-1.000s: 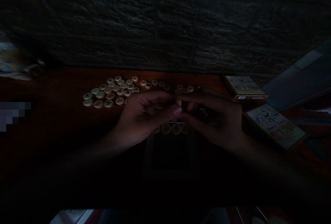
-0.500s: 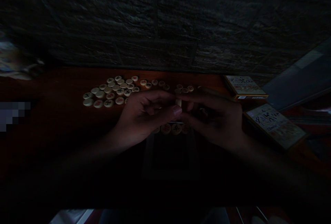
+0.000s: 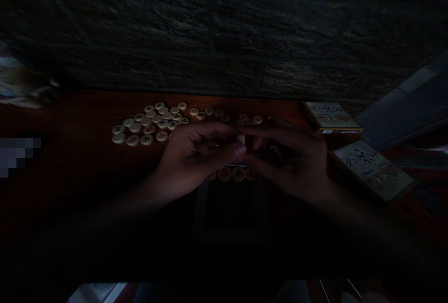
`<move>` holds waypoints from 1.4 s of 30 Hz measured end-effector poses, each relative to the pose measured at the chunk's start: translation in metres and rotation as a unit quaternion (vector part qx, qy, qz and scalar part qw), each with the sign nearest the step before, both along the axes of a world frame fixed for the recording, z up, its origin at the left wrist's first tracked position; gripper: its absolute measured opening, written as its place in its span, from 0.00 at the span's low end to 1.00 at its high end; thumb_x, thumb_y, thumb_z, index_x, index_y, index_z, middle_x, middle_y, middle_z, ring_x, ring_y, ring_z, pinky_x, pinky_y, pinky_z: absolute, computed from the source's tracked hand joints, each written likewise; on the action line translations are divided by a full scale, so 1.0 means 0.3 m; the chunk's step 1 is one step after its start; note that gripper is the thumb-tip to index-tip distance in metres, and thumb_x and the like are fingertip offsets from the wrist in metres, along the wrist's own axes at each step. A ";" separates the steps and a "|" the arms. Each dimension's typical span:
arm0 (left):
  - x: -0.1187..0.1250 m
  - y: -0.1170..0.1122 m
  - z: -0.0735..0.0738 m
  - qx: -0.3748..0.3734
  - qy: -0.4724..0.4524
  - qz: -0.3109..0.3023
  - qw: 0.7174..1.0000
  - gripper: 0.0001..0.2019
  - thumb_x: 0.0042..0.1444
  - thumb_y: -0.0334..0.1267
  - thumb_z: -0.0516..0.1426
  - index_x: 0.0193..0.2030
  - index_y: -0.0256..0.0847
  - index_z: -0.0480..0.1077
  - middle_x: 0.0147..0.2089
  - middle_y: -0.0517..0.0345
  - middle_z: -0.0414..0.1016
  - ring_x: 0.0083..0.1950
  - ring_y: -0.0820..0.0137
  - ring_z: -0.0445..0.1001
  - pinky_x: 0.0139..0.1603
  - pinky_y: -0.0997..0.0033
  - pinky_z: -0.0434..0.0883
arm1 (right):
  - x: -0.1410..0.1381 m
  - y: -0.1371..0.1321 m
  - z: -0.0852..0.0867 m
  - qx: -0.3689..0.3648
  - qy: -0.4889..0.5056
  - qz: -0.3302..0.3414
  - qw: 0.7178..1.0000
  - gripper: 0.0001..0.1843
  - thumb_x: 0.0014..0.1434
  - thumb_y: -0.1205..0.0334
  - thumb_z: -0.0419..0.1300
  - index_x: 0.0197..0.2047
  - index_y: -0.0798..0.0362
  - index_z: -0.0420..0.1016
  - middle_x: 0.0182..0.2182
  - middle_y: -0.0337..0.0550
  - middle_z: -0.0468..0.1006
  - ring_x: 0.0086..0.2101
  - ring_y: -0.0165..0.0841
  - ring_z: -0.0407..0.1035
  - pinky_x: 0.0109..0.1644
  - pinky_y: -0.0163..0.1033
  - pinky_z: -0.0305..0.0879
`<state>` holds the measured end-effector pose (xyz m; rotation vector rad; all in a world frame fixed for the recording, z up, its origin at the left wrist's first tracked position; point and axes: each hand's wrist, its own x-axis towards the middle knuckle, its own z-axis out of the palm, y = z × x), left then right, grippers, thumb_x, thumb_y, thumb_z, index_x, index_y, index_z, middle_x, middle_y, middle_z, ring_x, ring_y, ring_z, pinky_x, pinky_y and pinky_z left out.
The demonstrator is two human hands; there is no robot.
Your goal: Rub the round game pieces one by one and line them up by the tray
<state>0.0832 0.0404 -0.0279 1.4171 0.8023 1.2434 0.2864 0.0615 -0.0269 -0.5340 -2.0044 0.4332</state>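
Note:
My left hand point(image 3: 191, 154) pinches a pale round xiangqi piece point(image 3: 241, 138) between thumb and fingers; the piece shows edge-on. From the other side my right hand point(image 3: 296, 154) closes on it too, its fingertips meeting those of the left. Just below the fingers, a row of xiangqi pieces point(image 3: 238, 174) with red and black characters lies at the far end of a dark rectangular tray or frame point(image 3: 261, 210). The hands hide part of that row. It is very dim, so the character on the held piece cannot be read.
Many loose xiangqi pieces point(image 3: 150, 126) spread over the reddish wooden table point(image 3: 94, 116) at left, with smaller ones point(image 3: 209, 111) behind the hands. Two printed boxes point(image 3: 371, 168) lie at right. A stone-patterned wall point(image 3: 231, 37) rises along the back edge.
The picture is a little darker. Both hands and the piece between them stay almost in the same place.

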 end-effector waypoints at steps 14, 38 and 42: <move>0.000 -0.002 0.001 -0.006 0.001 -0.010 1.000 0.08 0.55 0.32 0.70 0.43 0.38 0.81 0.42 0.55 0.87 0.42 0.65 0.86 0.44 0.72 0.83 | -0.003 -0.002 0.000 0.005 0.003 -0.001 1.000 0.18 0.59 0.69 0.72 0.53 0.59 0.81 0.31 0.39 0.78 0.33 0.29 0.73 0.39 0.36 0.70; 0.001 -0.006 0.008 -0.011 -0.012 -0.017 1.000 0.10 0.54 0.32 0.71 0.44 0.39 0.82 0.45 0.54 0.87 0.45 0.63 0.87 0.46 0.71 0.83 | -0.005 -0.007 0.006 -0.004 0.000 -0.012 1.000 0.18 0.58 0.68 0.72 0.53 0.55 0.82 0.31 0.38 0.78 0.32 0.29 0.73 0.38 0.36 0.70; -0.004 -0.005 0.002 0.001 -0.003 -0.012 1.000 0.09 0.56 0.33 0.70 0.44 0.41 0.82 0.45 0.55 0.87 0.45 0.65 0.86 0.45 0.72 0.83 | -0.001 -0.002 0.001 0.000 -0.003 -0.006 1.000 0.18 0.59 0.67 0.72 0.53 0.52 0.82 0.31 0.38 0.78 0.32 0.30 0.73 0.37 0.37 0.70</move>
